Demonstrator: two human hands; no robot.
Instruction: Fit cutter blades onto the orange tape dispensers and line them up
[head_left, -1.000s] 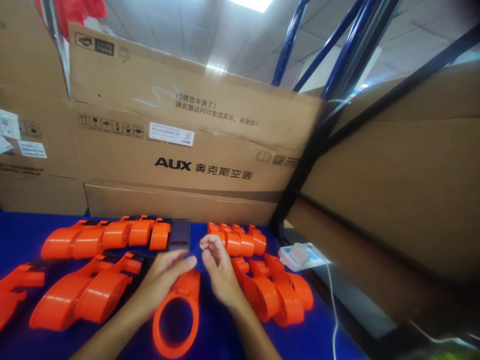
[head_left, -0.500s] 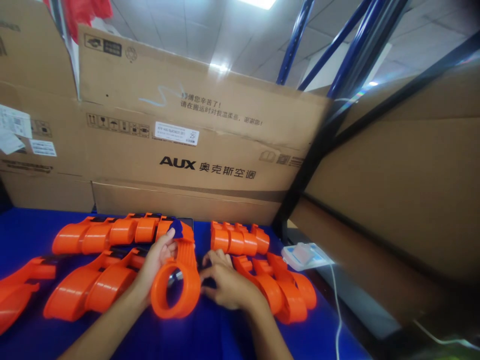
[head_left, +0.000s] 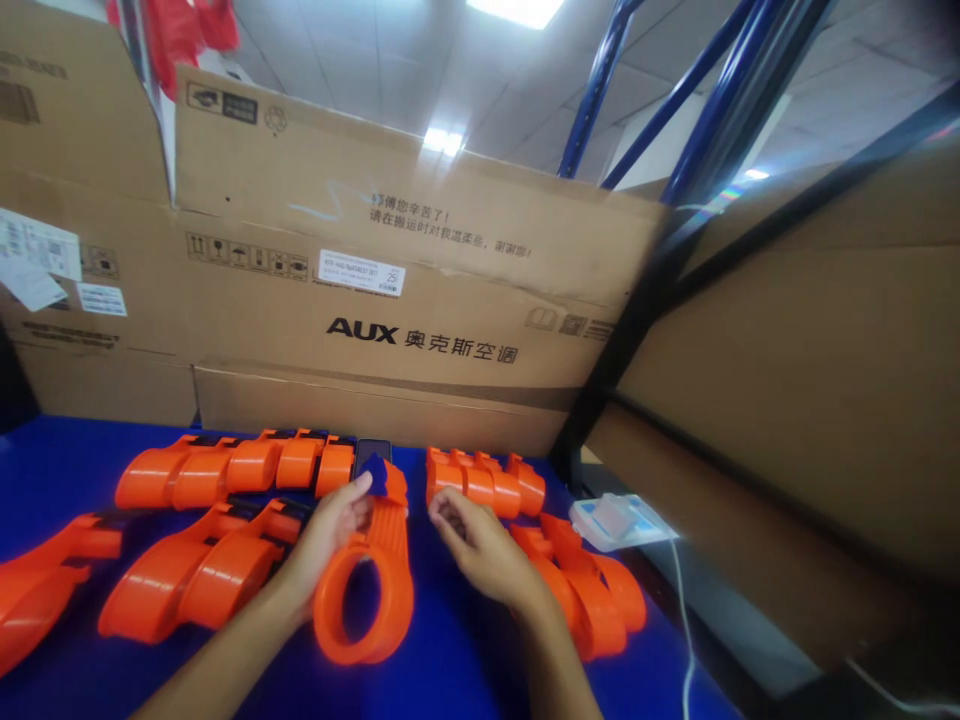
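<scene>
My left hand (head_left: 341, 520) is wrapped around the handle of an orange tape dispenser (head_left: 365, 605). Its round ring hangs toward me, and a dark blue piece sits at its upper end by my thumb. To the right, apart from the dispenser, my right hand (head_left: 480, 545) has its fingers curled and pinched together; whatever they may hold is hidden. Just behind that hand stands a row of orange dispensers (head_left: 491, 488). More orange dispensers (head_left: 592, 600) lie beside its wrist, partly covered by the hand.
Orange dispensers with black parts stand in a back row (head_left: 251, 467) and a nearer group (head_left: 229, 580) on the blue tabletop (head_left: 442, 660). A dark phone-like object (head_left: 373, 455) lies behind. Cardboard (head_left: 262, 320) walls the back. A white case (head_left: 622, 522) and cable (head_left: 684, 620) sit right.
My right hand has drawn away from the dispenser's ring, moving up and right with its fingers more curled. A shiny metallic bit seen through the ring no longer shows. The view has shifted slightly.
</scene>
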